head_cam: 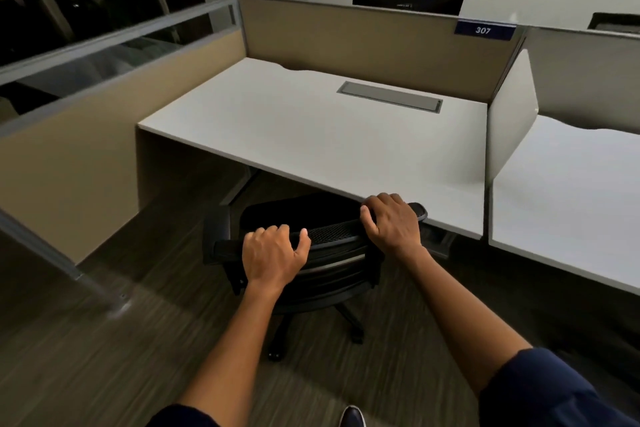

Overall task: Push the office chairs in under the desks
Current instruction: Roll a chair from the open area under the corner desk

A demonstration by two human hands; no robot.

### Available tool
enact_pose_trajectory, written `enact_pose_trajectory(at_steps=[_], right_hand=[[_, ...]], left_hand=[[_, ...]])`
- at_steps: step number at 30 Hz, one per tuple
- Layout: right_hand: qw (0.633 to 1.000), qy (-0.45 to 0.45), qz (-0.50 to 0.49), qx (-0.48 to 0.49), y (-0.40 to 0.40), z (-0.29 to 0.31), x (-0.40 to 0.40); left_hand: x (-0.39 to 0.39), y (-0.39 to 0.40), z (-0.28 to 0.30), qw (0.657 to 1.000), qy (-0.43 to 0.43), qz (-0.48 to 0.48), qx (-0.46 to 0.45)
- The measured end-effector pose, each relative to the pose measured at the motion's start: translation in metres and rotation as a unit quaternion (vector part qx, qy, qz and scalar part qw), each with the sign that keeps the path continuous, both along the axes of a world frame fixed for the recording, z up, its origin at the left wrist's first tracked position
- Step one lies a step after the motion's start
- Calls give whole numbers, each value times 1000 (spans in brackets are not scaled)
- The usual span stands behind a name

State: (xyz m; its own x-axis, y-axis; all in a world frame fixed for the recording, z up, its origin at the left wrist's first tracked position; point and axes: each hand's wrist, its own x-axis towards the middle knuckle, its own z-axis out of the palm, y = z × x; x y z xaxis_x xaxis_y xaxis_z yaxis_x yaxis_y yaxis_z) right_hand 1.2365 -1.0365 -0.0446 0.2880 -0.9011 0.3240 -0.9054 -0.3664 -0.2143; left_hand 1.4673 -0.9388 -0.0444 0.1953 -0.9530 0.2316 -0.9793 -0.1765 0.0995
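Observation:
A black mesh office chair stands at the front edge of a white desk. Its seat is partly under the desktop and its backrest top sits level with the desk edge. My left hand grips the left part of the backrest's top rail. My right hand grips the right part of the same rail, close against the desk edge. The chair's wheeled base shows below on the floor.
Beige partition panels wall the desk at the back and left, with a blue "307" label. A white divider separates a second white desk on the right. Dark wood-look floor lies behind the chair. My shoe tip shows at the bottom.

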Motion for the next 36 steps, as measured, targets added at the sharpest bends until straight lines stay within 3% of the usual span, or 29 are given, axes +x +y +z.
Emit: enact_pose_trajectory(at_steps=[6, 10, 19, 25, 31, 36], right_hand=[[999, 14, -8, 36, -54, 3, 5], [998, 58, 25, 11, -56, -7, 21], [999, 30, -6, 14, -74, 6, 64], [998, 37, -53, 9, -77, 6, 68], [991, 6, -132, 24, -75, 10, 83], [977, 55, -191, 74, -72, 13, 87]], left_hand=[[3, -74, -4, 1000, -4, 3, -8], [32, -97, -10, 1000, -9, -12, -26], [80, -137, 2, 999, 14, -39, -22], [89, -146, 8, 996, 18, -86, 0], [119, -151, 8, 976, 23, -206, 74], [141, -157, 10, 965, 10, -233, 116]])
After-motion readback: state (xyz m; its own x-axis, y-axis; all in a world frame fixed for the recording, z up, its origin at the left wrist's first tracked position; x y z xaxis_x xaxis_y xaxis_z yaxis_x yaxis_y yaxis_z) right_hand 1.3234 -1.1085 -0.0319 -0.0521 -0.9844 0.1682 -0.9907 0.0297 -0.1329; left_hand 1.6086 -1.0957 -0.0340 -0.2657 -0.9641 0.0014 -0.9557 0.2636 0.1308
